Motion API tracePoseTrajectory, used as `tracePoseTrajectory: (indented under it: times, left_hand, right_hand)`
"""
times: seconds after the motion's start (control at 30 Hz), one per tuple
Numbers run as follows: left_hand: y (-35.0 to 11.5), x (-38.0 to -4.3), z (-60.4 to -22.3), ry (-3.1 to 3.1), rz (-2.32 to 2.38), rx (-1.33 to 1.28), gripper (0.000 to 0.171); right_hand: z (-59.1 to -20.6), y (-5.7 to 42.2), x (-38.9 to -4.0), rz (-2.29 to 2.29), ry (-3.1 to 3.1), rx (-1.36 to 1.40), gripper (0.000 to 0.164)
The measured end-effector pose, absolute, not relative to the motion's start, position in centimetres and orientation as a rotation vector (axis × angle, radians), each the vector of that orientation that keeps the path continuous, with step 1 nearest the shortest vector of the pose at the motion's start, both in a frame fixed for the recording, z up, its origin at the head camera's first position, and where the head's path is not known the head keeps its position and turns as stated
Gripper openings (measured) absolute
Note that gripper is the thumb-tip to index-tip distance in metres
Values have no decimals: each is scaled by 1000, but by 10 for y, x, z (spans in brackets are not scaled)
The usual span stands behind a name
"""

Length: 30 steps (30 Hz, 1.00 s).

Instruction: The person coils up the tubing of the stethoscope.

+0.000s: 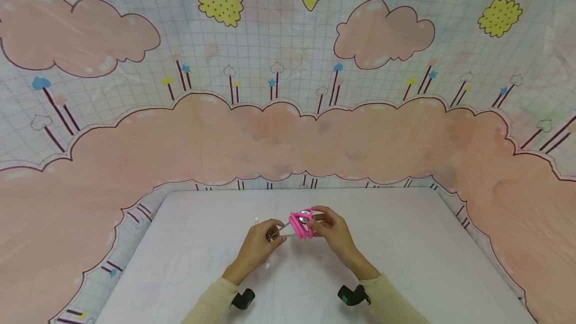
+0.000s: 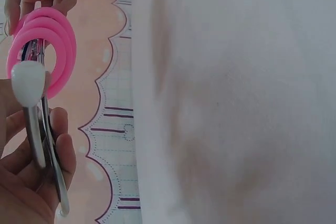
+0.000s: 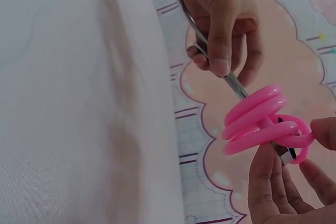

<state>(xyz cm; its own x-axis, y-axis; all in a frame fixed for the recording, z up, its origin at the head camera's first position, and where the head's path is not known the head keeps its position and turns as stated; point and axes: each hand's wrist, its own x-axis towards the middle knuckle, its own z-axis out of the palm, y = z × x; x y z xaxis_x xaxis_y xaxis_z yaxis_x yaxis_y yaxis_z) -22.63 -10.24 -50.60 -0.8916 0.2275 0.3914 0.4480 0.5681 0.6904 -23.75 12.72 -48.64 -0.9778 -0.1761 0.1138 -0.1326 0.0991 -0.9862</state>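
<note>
Both hands hold a stethoscope up over the table. Its pink tubing [image 3: 257,111] is wound in several loops, with the silver chest piece [image 1: 304,216] showing among them. My left hand [image 1: 258,244] grips the metal ear tubes [image 2: 46,124], which reach out from the coil and end in white ear tips [image 2: 29,83]. At the coil's other end, my right hand [image 1: 335,231] pinches the pink loops, thumb on one side and fingers beneath in the right wrist view. Part of the chest piece is hidden by the loops.
A white-covered table [image 1: 297,284] lies under the hands. Behind it and at its sides hangs a printed cloth [image 1: 288,139] with clouds and stars. Dark wrist cameras [image 1: 243,299] sit at both cream sleeves [image 1: 211,301].
</note>
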Motion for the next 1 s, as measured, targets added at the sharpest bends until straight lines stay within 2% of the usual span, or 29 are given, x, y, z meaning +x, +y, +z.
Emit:
tracePoseTrajectory:
  times: [0.2,0.53,1.0]
  left_hand:
    - [-104,-237,-515,-2585,-1275,-543,28]
    - [-107,-253,-528,-2657,-1340,-439,24]
    - [-105,-265,-539,-2708,-1329,-444,21]
  right_hand:
    - [-495,124,-250,-2058,2280,-296,43]
    - [-506,120,-266,-2057,2274,-205,38]
    - [-522,121,-277,-2031,2272,-48,37]
